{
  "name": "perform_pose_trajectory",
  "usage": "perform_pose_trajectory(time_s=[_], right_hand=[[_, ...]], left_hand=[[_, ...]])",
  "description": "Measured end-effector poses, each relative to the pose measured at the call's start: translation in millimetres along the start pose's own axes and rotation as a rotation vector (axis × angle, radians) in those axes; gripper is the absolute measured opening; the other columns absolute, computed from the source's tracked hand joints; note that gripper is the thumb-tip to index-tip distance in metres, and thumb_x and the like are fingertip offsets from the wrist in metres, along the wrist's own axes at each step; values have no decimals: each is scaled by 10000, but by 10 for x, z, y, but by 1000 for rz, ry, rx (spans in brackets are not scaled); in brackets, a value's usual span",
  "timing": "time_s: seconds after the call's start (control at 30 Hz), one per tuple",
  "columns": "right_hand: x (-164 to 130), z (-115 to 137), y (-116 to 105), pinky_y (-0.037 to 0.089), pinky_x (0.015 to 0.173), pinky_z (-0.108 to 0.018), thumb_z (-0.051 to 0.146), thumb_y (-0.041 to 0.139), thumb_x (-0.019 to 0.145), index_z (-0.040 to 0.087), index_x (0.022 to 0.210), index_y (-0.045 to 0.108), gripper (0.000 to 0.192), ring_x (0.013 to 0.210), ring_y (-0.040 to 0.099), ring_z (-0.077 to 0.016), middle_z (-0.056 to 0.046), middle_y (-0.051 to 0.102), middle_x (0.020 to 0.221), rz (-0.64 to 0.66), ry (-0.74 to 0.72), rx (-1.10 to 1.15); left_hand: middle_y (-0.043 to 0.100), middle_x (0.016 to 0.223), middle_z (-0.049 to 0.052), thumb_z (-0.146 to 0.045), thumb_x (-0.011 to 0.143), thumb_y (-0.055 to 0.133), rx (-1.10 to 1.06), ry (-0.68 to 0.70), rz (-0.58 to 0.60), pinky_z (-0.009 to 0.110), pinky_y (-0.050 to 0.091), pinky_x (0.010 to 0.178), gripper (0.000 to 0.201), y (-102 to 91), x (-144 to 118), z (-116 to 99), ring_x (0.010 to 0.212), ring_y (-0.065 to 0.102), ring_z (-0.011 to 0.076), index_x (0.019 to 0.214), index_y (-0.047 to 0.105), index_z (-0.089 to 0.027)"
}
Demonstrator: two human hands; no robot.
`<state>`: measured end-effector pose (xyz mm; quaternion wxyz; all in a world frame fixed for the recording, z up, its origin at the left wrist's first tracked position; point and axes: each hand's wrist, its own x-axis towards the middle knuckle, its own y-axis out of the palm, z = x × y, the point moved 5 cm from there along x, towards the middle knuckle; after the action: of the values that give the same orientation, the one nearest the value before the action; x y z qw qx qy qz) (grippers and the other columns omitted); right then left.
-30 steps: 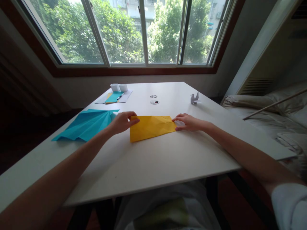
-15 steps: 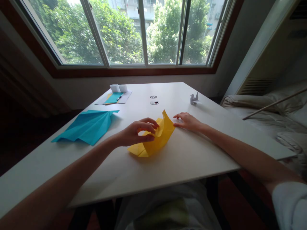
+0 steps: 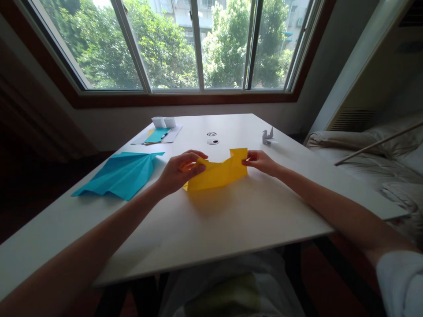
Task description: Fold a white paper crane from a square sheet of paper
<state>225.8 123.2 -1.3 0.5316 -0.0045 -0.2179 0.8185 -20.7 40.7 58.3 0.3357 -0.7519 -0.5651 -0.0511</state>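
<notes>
A creased sheet of yellow paper [image 3: 220,174] stands partly folded above the white table, its near face turned toward me. My left hand [image 3: 181,171] pinches its left end between thumb and fingers. At the right end, my right hand [image 3: 261,162] grips the paper's edge with thumb and fingertips. Some of the fingers of both hands are hidden behind the paper. To the left of my left hand lies a blue sheet of paper [image 3: 122,174] with fan-like creases, slightly raised off the tabletop.
On the white table [image 3: 205,237], a grey folded paper crane [image 3: 268,135] stands at the right. Far left are two small white boxes [image 3: 163,122] and stacked papers with a pen [image 3: 165,134]. A round cable-hole cover [image 3: 213,141] lies mid-table. A sofa [image 3: 370,145] is at the right.
The yellow paper has been raised and turned so that it stretches between both hands. My right hand has closed on its right end, and my left hand has moved slightly up and left.
</notes>
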Motion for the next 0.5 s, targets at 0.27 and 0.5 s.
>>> perform_pose_trajectory(time_s=[0.27,0.5], right_hand=[[12,-29,-129,476,798,-329,292,721,622,158,752,597,224,831,622,-159,-41,661,871,-33,-38,167],[19,-116,-151,490,749,-332,230,671,614,148,729,621,150,933,613,-225,-97,650,978,59,-6,24]], left_hand=[[670,960,106,-577,793,489,-68,-99,502,359,496,822,476,203,-89,-50,919,619,225,963,637,-157],[491,1297,98,-475,825,515,432,64,598,328,392,972,464,313,-159,313,1175,469,224,1214,528,-224]])
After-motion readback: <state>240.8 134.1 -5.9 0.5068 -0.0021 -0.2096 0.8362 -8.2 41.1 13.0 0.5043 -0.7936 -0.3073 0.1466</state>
